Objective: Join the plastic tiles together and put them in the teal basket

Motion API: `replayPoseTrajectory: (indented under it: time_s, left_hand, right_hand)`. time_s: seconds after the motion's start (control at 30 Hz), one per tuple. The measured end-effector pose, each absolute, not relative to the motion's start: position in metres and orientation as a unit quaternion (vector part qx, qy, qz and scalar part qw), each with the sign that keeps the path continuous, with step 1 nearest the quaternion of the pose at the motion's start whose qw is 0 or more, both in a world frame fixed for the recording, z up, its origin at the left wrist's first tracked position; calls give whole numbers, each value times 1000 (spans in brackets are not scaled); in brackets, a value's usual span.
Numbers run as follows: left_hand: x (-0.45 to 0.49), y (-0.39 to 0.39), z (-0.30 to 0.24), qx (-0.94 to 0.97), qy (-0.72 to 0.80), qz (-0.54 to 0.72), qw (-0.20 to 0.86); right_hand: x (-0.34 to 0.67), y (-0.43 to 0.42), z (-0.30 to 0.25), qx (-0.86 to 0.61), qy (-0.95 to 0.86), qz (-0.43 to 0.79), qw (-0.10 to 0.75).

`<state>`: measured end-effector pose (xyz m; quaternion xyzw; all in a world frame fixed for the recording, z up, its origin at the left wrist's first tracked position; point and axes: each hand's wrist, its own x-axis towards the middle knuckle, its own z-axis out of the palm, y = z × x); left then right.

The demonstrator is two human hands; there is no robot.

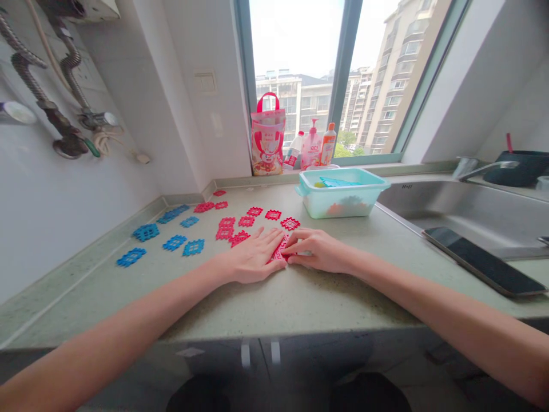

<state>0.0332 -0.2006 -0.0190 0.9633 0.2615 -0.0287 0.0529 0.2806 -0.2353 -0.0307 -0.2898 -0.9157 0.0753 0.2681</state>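
My left hand (253, 256) lies flat with fingers stretched over joined red interlocking plastic pieces (281, 249) on the counter, hiding part of them. From the other side, my right hand (316, 250) pinches the right edge of these joined pieces between thumb and fingertips. Just beyond the fingertips lies a single red notched piece (290, 224). Several more loose red pieces (246, 221) are scattered behind my left hand, some joined or stacked. Farther left are several blue pieces (194, 247) of the same kind, including a joined blue cluster (146, 232).
A pale turquoise tub (338, 201) holding coloured pieces stands beyond my right hand. To the right are a steel sink (476, 200) and a black phone (480, 258) at its edge. On the windowsill stand a red-handled bag (268, 140) and several bottles (311, 146).
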Motion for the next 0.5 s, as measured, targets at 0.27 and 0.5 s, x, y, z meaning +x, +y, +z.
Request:
replayPoseTrajectory:
  time_s: [0.27, 0.5]
  left_hand:
    - [15, -184, -9, 958, 273, 79, 45]
    - [-14, -167, 6, 976, 173, 116, 61]
  right_hand:
    - [296, -197, -46, -447, -850, -22, 278]
    - [330, -193, -35, -459, -857, 57, 228]
